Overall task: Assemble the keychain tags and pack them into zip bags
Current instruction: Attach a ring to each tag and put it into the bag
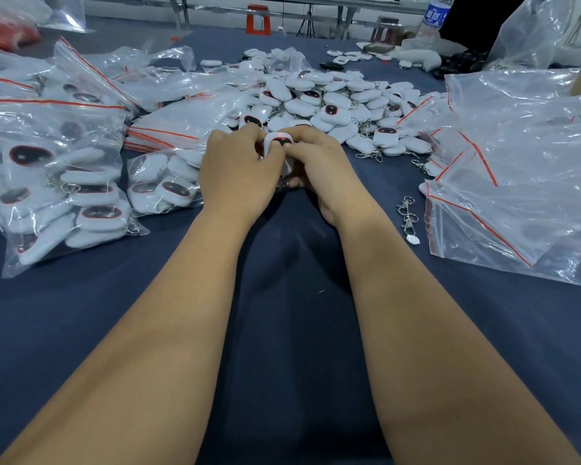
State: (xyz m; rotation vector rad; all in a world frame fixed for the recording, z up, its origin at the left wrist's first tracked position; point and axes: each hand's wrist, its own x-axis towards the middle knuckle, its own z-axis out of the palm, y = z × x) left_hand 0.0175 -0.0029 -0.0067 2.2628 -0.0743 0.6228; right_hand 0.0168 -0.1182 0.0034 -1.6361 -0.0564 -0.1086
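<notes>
Hands meet at table centre. My left hand (239, 172) and my right hand (319, 162) both grip one white keychain tag (278, 141), fingers curled tight round it, thumbs pressing its dark red-rimmed face. Tag sits between the two hands, just above the dark blue table cloth (282, 297), at the near edge of the loose tag pile (326, 102). Something metal hangs under my hands, too hidden to tell. Filled zip bag (61, 196) lies at left, a smaller filled bag (163, 182) touching my left hand. Empty zip bags (517, 203) heaped at right, red seal strips showing. Loose metal clasps (407, 213) lie on the cloth near the right bags. Water bottle (435, 15) stands far back right.
</notes>
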